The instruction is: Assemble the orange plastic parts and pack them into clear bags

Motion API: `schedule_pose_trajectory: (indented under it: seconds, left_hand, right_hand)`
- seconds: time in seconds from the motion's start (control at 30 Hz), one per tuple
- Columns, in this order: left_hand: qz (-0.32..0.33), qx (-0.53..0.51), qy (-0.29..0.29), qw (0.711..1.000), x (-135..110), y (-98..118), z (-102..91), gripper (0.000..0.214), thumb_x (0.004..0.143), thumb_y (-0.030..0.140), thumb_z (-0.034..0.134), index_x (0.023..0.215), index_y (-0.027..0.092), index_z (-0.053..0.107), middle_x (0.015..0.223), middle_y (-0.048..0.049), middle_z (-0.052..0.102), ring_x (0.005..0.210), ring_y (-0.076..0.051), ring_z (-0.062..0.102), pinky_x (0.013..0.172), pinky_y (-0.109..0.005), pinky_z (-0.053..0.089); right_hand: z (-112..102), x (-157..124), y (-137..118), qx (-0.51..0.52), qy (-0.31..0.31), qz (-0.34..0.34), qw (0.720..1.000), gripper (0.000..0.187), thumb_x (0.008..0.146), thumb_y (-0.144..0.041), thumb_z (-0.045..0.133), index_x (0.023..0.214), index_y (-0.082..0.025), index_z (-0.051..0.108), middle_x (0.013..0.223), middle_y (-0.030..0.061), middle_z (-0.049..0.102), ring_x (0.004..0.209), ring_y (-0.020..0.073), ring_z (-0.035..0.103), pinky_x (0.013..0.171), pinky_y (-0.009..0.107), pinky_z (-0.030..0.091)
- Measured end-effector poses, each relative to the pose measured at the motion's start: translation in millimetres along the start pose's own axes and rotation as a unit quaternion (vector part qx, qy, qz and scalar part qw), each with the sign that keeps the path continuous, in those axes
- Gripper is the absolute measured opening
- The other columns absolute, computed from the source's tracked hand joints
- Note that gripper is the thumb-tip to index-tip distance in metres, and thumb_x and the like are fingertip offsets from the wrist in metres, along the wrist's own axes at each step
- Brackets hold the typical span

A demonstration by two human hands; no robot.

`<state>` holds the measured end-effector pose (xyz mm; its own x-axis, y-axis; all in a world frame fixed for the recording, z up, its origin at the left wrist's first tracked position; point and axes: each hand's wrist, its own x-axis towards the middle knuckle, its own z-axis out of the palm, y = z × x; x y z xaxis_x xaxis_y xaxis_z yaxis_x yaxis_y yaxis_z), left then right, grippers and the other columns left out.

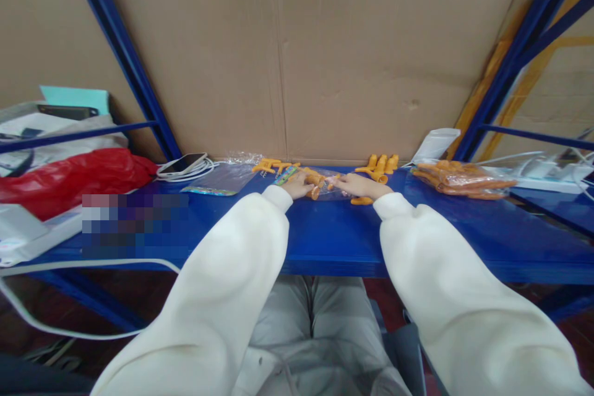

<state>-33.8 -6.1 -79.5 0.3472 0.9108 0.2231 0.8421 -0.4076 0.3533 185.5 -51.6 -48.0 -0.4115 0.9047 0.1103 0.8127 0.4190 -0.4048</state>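
A clear plastic bag (341, 193) with an orange plastic piece (315, 179) in or against it lies across the middle of the blue shelf. My left hand (297, 186) is closed on the bag's left end, beside its colourful printed strip. At the right end, my right hand (357, 185) pinches the bag, its fingertips partly hidden. One loose orange piece (361, 201) rests just below my right hand. Behind that hand stand several orange pieces (379, 167) in a group. More orange pieces with small metal chains (273, 166) lie beyond my left hand.
Flat clear bags (223, 177) lie to the left, near a phone (185, 164) and coiled white cable. A filled bag of orange pieces (459, 179) sits at right, beside a white power strip (550, 179). A cardboard panel (325, 68) closes off the back between blue posts.
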Motion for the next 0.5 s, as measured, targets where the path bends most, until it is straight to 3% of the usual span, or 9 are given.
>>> schedule_pose_trajectory:
  seconds: [0.07, 0.13, 0.2, 0.27, 0.33, 0.43, 0.5]
  left_hand:
    - [-0.023, 0.003, -0.026, 0.999, -5, 7, -4.5, 0.063, 0.086, 0.041, 0.050, 0.145, 0.022, 0.047, 0.154, -0.0076, 0.050, 0.145, -0.023, 0.043, 0.119, -0.033, 0.035]
    - [-0.046, 0.027, -0.030, 0.998, -10, 13, -9.3, 0.065, 0.087, 0.044, 0.049, 0.148, 0.020, 0.043, 0.158, -0.0092, 0.045, 0.150, -0.026, 0.034, 0.122, -0.038, 0.030]
    - [-0.070, 0.046, -0.028, 0.996, -15, 18, -12.7, 0.066, 0.090, 0.044, 0.046, 0.151, 0.020, 0.037, 0.163, -0.0101, 0.037, 0.153, -0.029, 0.027, 0.123, -0.047, 0.028]
    - [-0.081, 0.050, -0.017, 0.995, -18, 20, -13.8, 0.064, 0.092, 0.040, 0.041, 0.152, 0.019, 0.034, 0.164, -0.0107, 0.033, 0.153, -0.028, 0.026, 0.122, -0.051, 0.028]
    - [-0.080, 0.041, -0.002, 0.996, -19, 19, -13.2, 0.062, 0.093, 0.038, 0.038, 0.153, 0.019, 0.033, 0.164, -0.0114, 0.034, 0.152, -0.026, 0.029, 0.122, -0.049, 0.030]
    - [-0.081, 0.029, 0.002, 0.996, -18, 17, -11.4, 0.063, 0.093, 0.039, 0.040, 0.152, 0.020, 0.033, 0.163, -0.0125, 0.035, 0.152, -0.027, 0.030, 0.123, -0.049, 0.029]
    - [-0.081, 0.024, -0.010, 0.996, -16, 16, -10.7, 0.066, 0.092, 0.041, 0.044, 0.153, 0.020, 0.031, 0.164, -0.0128, 0.032, 0.154, -0.028, 0.024, 0.124, -0.050, 0.025]
  right_hand:
    - [-1, -1, 2, 0.045, -0.019, 0.001, 0.999, 0.059, 0.099, -0.061, 0.039, 0.112, -0.015, 0.072, 0.063, 0.0041, 0.064, 0.055, 0.0164, 0.059, 0.056, 0.026, 0.048]
    - [-2, -3, 4, 0.088, -0.032, -0.001, 0.996, 0.058, 0.095, -0.057, 0.053, 0.134, -0.015, 0.059, 0.063, 0.0009, 0.062, 0.053, 0.0150, 0.057, 0.052, 0.025, 0.047]
    - [-3, -5, 6, 0.123, -0.028, 0.000, 0.992, 0.075, 0.089, -0.050, 0.067, 0.150, -0.014, 0.042, 0.065, -0.0008, 0.063, 0.053, 0.0138, 0.056, 0.051, 0.023, 0.047]
    - [-4, -5, 7, 0.125, -0.016, 0.003, 0.992, 0.086, 0.084, -0.042, 0.074, 0.154, -0.012, 0.034, 0.069, -0.0004, 0.065, 0.054, 0.0135, 0.056, 0.052, 0.023, 0.048]
    - [-4, -3, 7, 0.083, -0.004, -0.002, 0.997, 0.080, 0.082, -0.033, 0.076, 0.151, -0.010, 0.042, 0.071, 0.0017, 0.068, 0.058, 0.0146, 0.059, 0.055, 0.024, 0.049]
    - [-1, 2, 6, 0.005, 0.019, -0.026, 0.999, 0.048, 0.083, -0.023, 0.071, 0.130, -0.011, 0.067, 0.080, 0.0058, 0.074, 0.069, 0.0185, 0.067, 0.065, 0.025, 0.052]
    - [2, 5, 5, 0.000, 0.033, -0.061, 0.998, 0.033, 0.087, -0.019, 0.062, 0.117, -0.013, 0.074, 0.095, 0.0078, 0.077, 0.083, 0.0209, 0.070, 0.076, 0.027, 0.053]
